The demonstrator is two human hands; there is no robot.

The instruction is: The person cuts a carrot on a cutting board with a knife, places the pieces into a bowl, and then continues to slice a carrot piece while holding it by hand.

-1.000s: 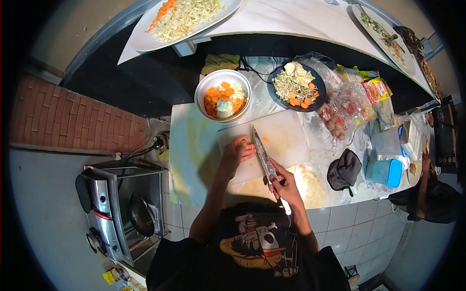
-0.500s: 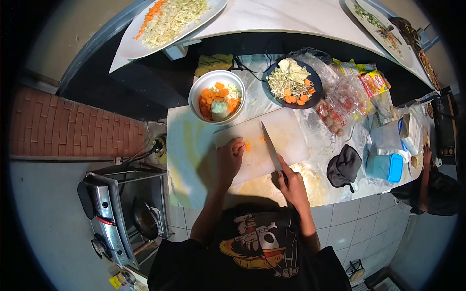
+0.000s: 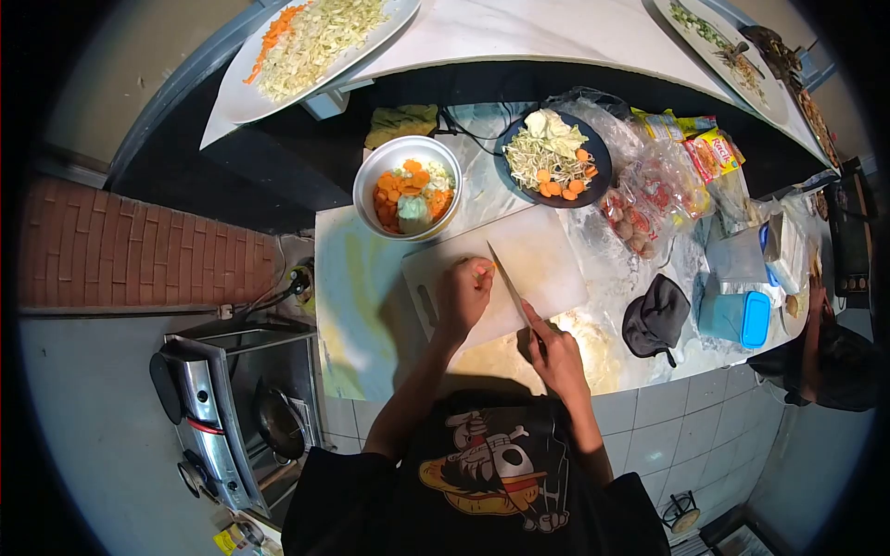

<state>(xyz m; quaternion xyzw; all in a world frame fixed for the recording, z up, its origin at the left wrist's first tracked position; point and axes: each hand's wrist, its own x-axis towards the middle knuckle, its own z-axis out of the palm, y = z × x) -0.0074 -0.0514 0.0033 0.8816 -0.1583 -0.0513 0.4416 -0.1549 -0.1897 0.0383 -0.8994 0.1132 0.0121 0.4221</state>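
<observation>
My right hand (image 3: 556, 360) is closed around the handle of a kitchen knife (image 3: 509, 285), its blade pointing up and left across the white cutting board (image 3: 547, 250). Beside the blade, my left hand (image 3: 465, 295) is curled over the board with its fingers drawn together. A bit of orange carrot (image 3: 481, 270) shows at those fingertips; most of it is hidden by the hand. Just beyond the board stands a white bowl (image 3: 360, 190) of carrot slices and other chopped vegetables. A dark plate (image 3: 604, 153) with bean sprouts, carrot slices and cabbage is to its right.
To the right lie plastic bags (image 3: 663, 181), a black cap (image 3: 656, 317) and a blue-lidded container (image 3: 734, 318). Platters of chopped vegetables (image 3: 320, 46) sit on the raised counter. A stove (image 3: 209, 417) is at left; another person's arm (image 3: 814, 343) shows far right.
My left hand has moved right, up to the knife blade, and covers the small carrot bits seen on the board before. The knife tip has shifted slightly left.
</observation>
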